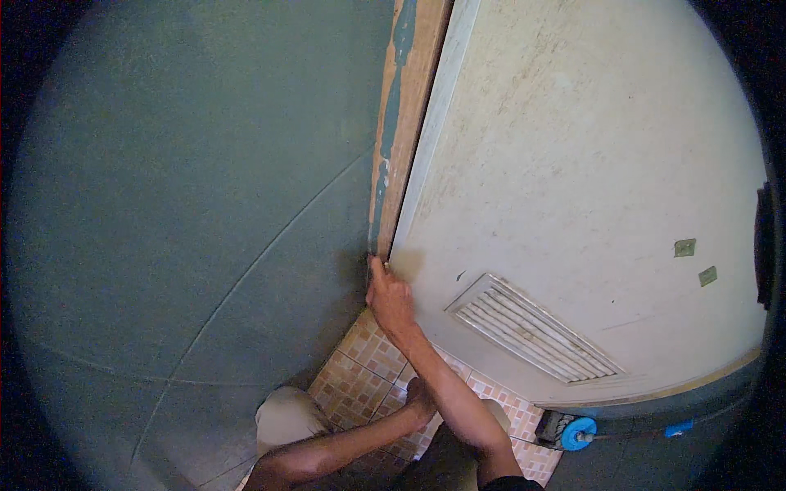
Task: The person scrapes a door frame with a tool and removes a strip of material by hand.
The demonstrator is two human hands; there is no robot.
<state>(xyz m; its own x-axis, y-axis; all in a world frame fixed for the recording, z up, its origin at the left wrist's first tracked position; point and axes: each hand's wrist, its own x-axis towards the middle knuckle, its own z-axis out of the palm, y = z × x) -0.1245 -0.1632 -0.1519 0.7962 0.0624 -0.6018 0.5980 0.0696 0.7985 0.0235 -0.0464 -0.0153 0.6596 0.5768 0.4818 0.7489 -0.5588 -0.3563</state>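
My right hand is at the low end of a wooden door frame, which has green-grey paint patches along its edge. Its fingers are closed in a pinch against the frame, where it meets the green-grey wall. Something small and pale shows at the fingertips, too small to name. Lower down, my left hand is closed with its fingers curled, partly behind my right forearm. Whatever it might hold is hidden.
A stained off-white door with a slatted vent stands at the right. Patterned tiles cover the floor between my knees. Beside the door's bottom lies a dark ridged object with a blue disc and a rod.
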